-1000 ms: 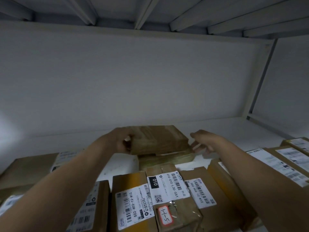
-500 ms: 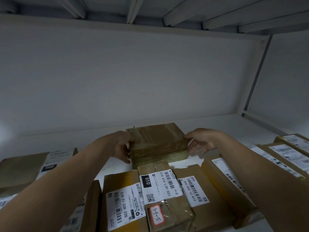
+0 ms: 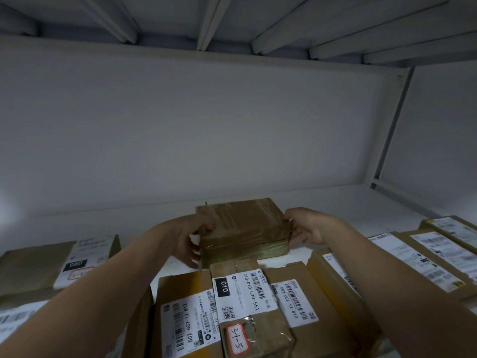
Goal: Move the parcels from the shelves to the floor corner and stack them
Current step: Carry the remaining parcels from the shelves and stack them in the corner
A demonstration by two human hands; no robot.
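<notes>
Left hand (image 3: 192,240) and right hand (image 3: 305,228) clamped on opposite sides of tape-wrapped brown parcel (image 3: 242,229), sitting at back of white shelf (image 3: 361,202) behind labelled boxes (image 3: 247,306). Looks stiff, flat, probably light-ish. Glossy tape likely slick, so grip side edges, fingers under.

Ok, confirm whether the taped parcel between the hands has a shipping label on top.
No. The taped parcel held between the left hand and right hand shows only bare brown tape on top.
</notes>
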